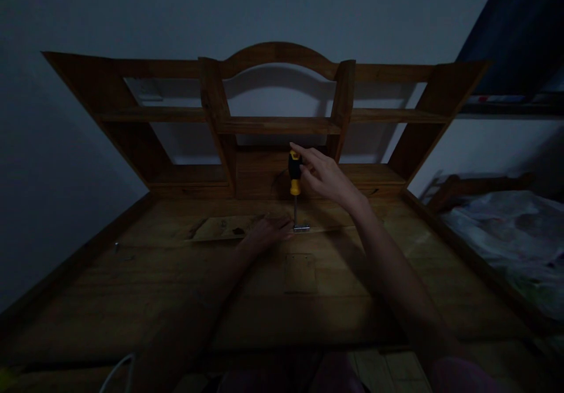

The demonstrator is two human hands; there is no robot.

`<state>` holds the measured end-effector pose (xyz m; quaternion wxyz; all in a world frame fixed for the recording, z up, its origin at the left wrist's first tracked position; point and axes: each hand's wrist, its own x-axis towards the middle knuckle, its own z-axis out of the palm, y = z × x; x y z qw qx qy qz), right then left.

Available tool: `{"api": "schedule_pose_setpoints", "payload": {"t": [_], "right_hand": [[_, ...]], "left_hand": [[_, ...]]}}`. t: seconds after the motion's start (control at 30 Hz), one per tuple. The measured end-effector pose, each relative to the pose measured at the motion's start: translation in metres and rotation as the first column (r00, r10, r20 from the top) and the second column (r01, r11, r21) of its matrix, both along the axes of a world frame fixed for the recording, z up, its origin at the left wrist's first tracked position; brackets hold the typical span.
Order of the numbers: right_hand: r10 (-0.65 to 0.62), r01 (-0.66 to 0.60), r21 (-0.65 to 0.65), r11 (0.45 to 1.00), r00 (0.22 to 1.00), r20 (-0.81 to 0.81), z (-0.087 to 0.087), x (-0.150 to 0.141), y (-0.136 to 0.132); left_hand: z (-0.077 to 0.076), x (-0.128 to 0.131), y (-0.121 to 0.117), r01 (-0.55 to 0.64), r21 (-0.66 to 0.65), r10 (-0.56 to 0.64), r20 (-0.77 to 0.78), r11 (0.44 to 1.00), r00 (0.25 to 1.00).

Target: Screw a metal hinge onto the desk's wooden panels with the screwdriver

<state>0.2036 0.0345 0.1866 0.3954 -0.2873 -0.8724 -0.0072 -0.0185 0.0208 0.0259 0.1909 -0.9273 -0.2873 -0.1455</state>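
Observation:
A screwdriver (295,173) with a yellow and black handle stands upright, its thin shaft running down to a small metal hinge (302,228). My right hand (324,175) is closed on the handle, the index finger over its top and the thumb at its side. My left hand (268,231) lies flat with fingers stretched toward the hinge, resting on a narrow wooden board (220,227). That board lies across the wooden desktop (352,269), and the hinge sits by its right part. Whether a screw is under the tip is too small to tell.
A wooden shelf unit (279,125) with several compartments rises at the back of the desk. Small metal pieces (117,246) lie at the left. A square wooden piece (300,273) lies before the hinge. Plastic-covered things (511,222) are at the right. The light is dim.

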Motion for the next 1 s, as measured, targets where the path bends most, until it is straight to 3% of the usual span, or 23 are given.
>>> {"api": "schedule_pose_setpoints", "payload": {"t": [0.17,0.37,0.5,0.73,0.83,1.0], "right_hand": [[-0.033,0.032,-0.016,0.999,0.998,-0.052,0.000,0.003,0.001],[0.074,-0.087,-0.089,0.992,0.987,-0.139,0.002,0.003,0.001],[0.080,-0.100,-0.118,0.988,0.983,-0.162,0.001,0.000,0.004],[-0.061,0.062,-0.001,0.998,0.985,-0.164,-0.004,-0.005,0.006],[-0.102,0.102,-0.009,0.995,0.979,-0.176,-0.005,-0.006,0.005],[0.053,-0.100,-0.164,0.981,0.961,-0.271,-0.005,-0.006,0.008]], "left_hand": [[-0.004,-0.001,0.002,0.017,0.006,-0.017,0.009,1.000,1.000],[-0.005,-0.001,0.001,0.019,0.000,-0.019,0.025,1.000,1.000],[-0.006,-0.001,0.001,0.021,0.011,-0.021,0.010,1.000,1.000],[-0.003,0.000,0.000,0.033,0.026,-0.034,0.014,0.999,0.999],[-0.002,0.000,-0.001,0.032,0.025,-0.032,0.008,0.999,0.999],[-0.001,0.000,0.000,0.005,0.016,-0.005,-0.011,1.000,1.000]]}}
